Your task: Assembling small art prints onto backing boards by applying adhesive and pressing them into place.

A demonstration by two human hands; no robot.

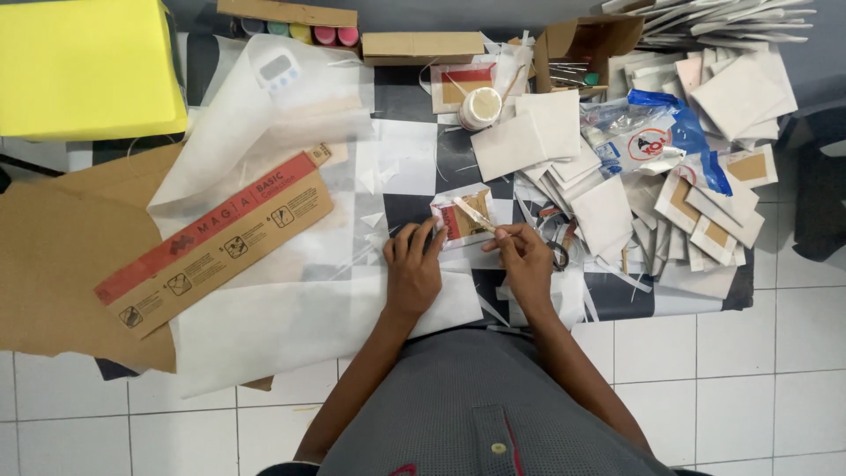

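A small flat cardboard piece with a red patch, partly wrapped in white paper, lies on the chequered table in front of me. My left hand presses down on its left edge with spread fingers. My right hand pinches a thin pale wooden stick whose far end rests across the wrapped piece. A pair of scissors lies just right of my right hand.
A heap of white paper-wrapped squares fills the right side. A long brown-and-red cardboard box lies on white paper sheets at left. A yellow box, a paint-pot carton, a round glue pot and open small boxes stand at the back.
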